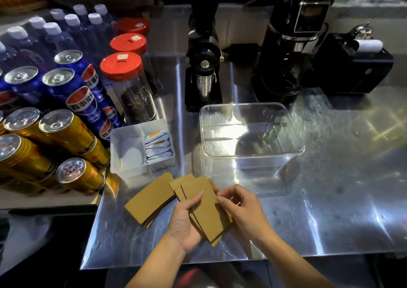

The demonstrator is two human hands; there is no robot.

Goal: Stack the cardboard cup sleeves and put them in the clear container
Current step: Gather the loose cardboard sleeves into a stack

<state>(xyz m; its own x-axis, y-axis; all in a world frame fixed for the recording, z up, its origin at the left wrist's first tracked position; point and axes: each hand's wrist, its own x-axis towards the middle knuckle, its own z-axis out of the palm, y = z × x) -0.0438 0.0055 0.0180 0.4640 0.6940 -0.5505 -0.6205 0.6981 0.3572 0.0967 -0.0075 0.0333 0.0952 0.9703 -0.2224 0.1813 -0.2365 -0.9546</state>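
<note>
I am in the stacking step: my left hand [184, 219] and right hand [239, 208] both grip the uneven bundle of flat brown cardboard sleeves [204, 208]. A second brown pile [149, 199] lies beside. Next I must square the edges; the clear rectangular plastic container [286, 131] waits empty behind.

Both hands, left [184, 219] and right [240, 208], are gripping a fanned bunch of cardboard sleeves [206, 208] above the steel counter [330, 199]. The clear container [252, 160] is sitting at twelve o'clock, another sleeve pile [149, 199] at nine.
</note>
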